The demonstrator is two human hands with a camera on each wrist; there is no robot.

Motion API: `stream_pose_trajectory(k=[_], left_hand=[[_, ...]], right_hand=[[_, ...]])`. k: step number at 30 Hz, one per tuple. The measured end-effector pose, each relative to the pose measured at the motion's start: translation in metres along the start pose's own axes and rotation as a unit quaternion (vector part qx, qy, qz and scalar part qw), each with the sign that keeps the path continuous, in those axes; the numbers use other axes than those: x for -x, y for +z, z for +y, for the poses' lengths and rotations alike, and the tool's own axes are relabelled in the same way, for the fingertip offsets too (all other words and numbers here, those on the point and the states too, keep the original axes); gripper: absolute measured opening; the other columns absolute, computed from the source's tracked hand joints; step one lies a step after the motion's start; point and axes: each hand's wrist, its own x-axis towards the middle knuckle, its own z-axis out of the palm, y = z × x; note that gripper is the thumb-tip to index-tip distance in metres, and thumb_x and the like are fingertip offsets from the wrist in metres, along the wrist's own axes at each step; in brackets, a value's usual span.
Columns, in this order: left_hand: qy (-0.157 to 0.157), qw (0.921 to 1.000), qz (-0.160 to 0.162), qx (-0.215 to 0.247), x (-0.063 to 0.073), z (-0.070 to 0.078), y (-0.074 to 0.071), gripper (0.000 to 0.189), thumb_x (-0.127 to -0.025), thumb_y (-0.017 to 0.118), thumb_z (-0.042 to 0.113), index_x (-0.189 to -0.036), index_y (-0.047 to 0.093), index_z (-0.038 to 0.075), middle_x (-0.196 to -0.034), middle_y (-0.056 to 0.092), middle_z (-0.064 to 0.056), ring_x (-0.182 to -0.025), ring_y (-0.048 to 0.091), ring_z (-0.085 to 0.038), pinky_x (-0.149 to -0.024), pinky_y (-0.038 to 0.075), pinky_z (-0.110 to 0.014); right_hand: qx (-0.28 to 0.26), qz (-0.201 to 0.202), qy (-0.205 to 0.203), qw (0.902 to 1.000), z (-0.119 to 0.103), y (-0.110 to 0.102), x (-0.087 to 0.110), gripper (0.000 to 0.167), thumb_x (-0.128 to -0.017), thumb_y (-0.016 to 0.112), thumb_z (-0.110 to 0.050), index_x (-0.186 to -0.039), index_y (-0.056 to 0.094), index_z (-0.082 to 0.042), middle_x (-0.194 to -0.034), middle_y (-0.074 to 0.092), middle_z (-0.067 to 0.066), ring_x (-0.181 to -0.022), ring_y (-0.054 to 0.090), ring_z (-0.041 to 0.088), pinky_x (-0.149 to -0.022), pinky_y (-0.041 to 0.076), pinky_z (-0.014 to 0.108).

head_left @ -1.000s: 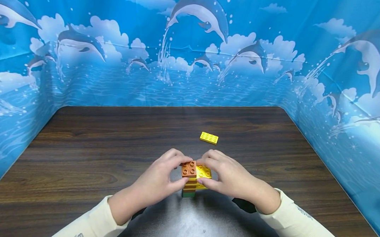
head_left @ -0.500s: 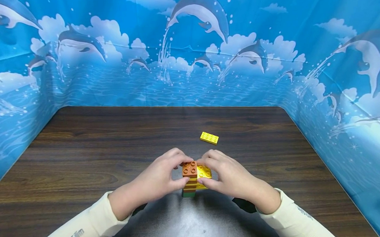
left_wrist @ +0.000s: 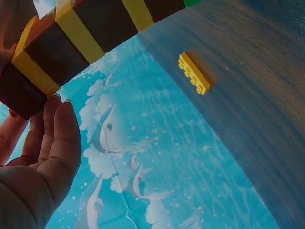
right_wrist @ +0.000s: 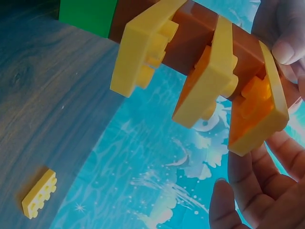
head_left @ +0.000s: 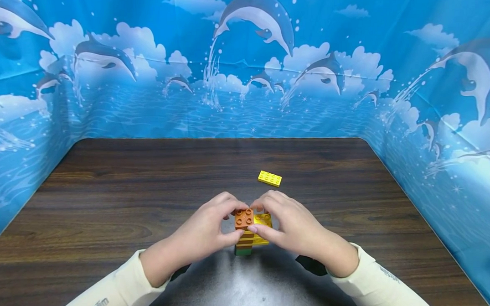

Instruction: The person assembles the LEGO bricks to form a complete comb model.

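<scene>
A tower of toy building bricks stands on the table, with a green brick (head_left: 244,251) at its foot. Brown bricks and yellow plates alternate above it, up to a brown brick (head_left: 244,218) on top. My left hand (head_left: 207,225) holds this top brick from the left, thumb in front, fingers behind. From the right, my right hand (head_left: 293,224) closes round the tower's upper part, its thumb tip at the brown brick's front corner. The uppermost yellow plate (right_wrist: 259,114) juts out under that hand; two more jut out below. Exact fingertip contact behind is partly hidden.
A loose yellow plate (head_left: 270,178) lies studs up on the dark wooden table (head_left: 147,175), beyond the hands. A blue curtain (head_left: 243,103) with dolphins hangs round the table's back and sides.
My right hand has shifted slightly left, its thumb going from the yellow plate to the top brown brick's corner. My left hand and the tower have barely moved.
</scene>
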Motion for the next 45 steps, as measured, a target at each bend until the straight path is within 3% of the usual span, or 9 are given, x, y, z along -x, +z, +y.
stream_pose_trajectory(k=[13,30,45], left_hand=[[-0.006,0.9999,-0.009,-0.003,-0.001,0.0,0.0,0.04,-0.079,0.077,0.01,-0.117,0.065,0.007,-0.101,0.056,0.004,-0.088,0.054,-0.012,-0.078,0.052,-0.031],[-0.016,0.9995,-0.011,0.023,-0.001,-0.004,0.0,0.04,-0.079,0.078,0.009,-0.117,0.065,0.007,-0.098,0.054,0.005,-0.088,0.054,-0.01,-0.079,0.052,-0.026],[-0.018,0.9961,-0.013,0.085,0.001,-0.013,0.003,0.038,-0.081,0.077,0.008,-0.116,0.063,0.007,-0.099,0.055,0.002,-0.09,0.054,-0.013,-0.08,0.053,-0.03]], right_hand=[[-0.011,-0.015,0.02,0.9996,-0.003,0.0,0.001,0.03,-0.09,0.068,-0.03,-0.114,0.06,-0.014,-0.105,0.062,-0.005,-0.092,0.053,0.009,-0.08,0.051,0.031],[-0.008,-0.013,0.013,0.9998,-0.002,0.001,0.002,0.03,-0.09,0.069,-0.029,-0.114,0.06,-0.013,-0.106,0.062,-0.005,-0.091,0.053,0.008,-0.079,0.051,0.031],[0.0,-0.016,0.005,0.9999,-0.002,0.0,0.0,0.03,-0.089,0.07,-0.029,-0.112,0.061,-0.013,-0.105,0.063,-0.004,-0.092,0.055,0.01,-0.08,0.051,0.032]])
